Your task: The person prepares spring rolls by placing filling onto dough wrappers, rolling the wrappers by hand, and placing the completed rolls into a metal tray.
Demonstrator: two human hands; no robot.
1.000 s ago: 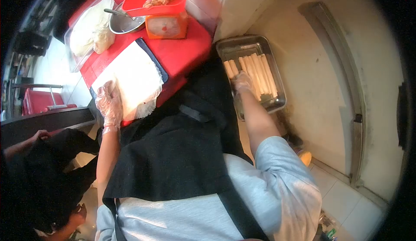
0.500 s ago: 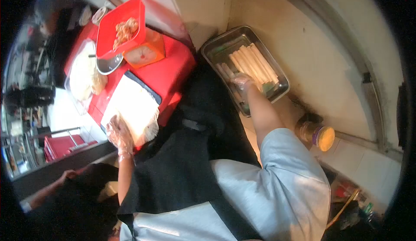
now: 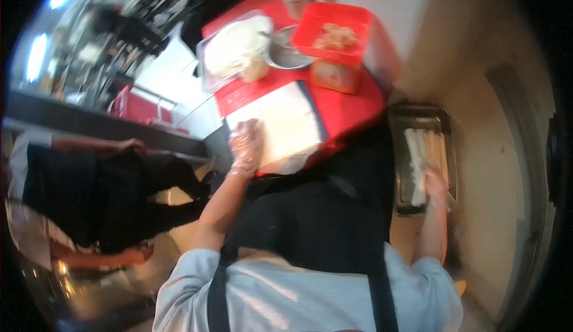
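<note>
My left hand (image 3: 246, 145), in a clear plastic glove, rests on the left edge of a stack of pale thin sheets (image 3: 286, 123) on a dark-edged board. Its fingers look bent, and whether they grip a sheet is unclear. Over at the right, my right hand (image 3: 434, 180), gloved too, is over a metal tray (image 3: 399, 171) with several long pale rolls (image 3: 418, 147). It touches the rolls' lower part; motion blur smears its fingers.
On the red table (image 3: 358, 108) are a red container (image 3: 334, 27) of chopped filling on an orange scale (image 3: 334, 76), a metal bowl (image 3: 286, 51) and a clear tray of pale sheets (image 3: 239, 45). A person in a black apron (image 3: 107, 194) is at left.
The view has turned and shifted, moving the table and tray rightward in the picture. My right hand has moved from the tray's left side onto the rolls. My left hand stays on the sheets.
</note>
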